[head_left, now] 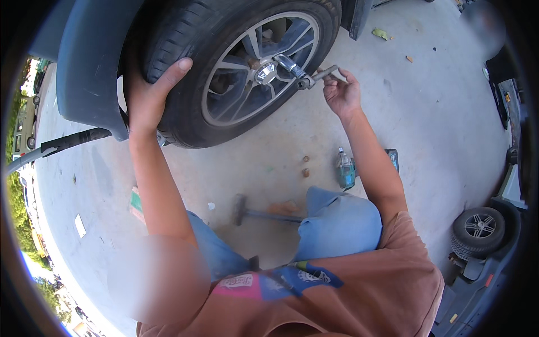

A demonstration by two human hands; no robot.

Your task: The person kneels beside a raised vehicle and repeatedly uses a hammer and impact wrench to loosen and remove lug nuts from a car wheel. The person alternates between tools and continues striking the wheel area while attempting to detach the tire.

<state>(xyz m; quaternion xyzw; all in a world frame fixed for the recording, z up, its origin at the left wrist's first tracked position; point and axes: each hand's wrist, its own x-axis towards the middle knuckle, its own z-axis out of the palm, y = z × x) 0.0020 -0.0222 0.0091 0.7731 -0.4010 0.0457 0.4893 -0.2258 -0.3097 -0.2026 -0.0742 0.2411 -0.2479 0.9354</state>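
A concrete floor (426, 112) is spread beneath and beyond both hands. A car body (90, 62) with a dark fender is seen above the left hand, and its wheel (224, 67) is mounted there, with a black tyre (168, 33) around a silver spoked rim (264, 62). The wheel is flanked by the 2 hands.

The left hand (149, 92) is laid flat against the tyre's tread on its left side, fingers spread wide over the rubber and the thumb wrapped toward the sidewall. The right hand (341, 92) is closed around the outer end of a metal wrench (306, 76), just right of the rim. The wrench is run from that hand to the hub, where its socket end is set against the centre of the rim; whether it is seated on a nut cannot be told.

A dark bar (62, 143) is extended to the left below the left hand, from under the fender. A spare wheel (479, 227) is lain on the floor well below and to the right of the right hand. A hammer (264, 213) is lain on the floor between the knees, below both hands. A small bottle (345, 168) is stood on the floor below the right hand, just beside the right forearm. 2 small brown bits (306, 167) are lain left of the bottle.
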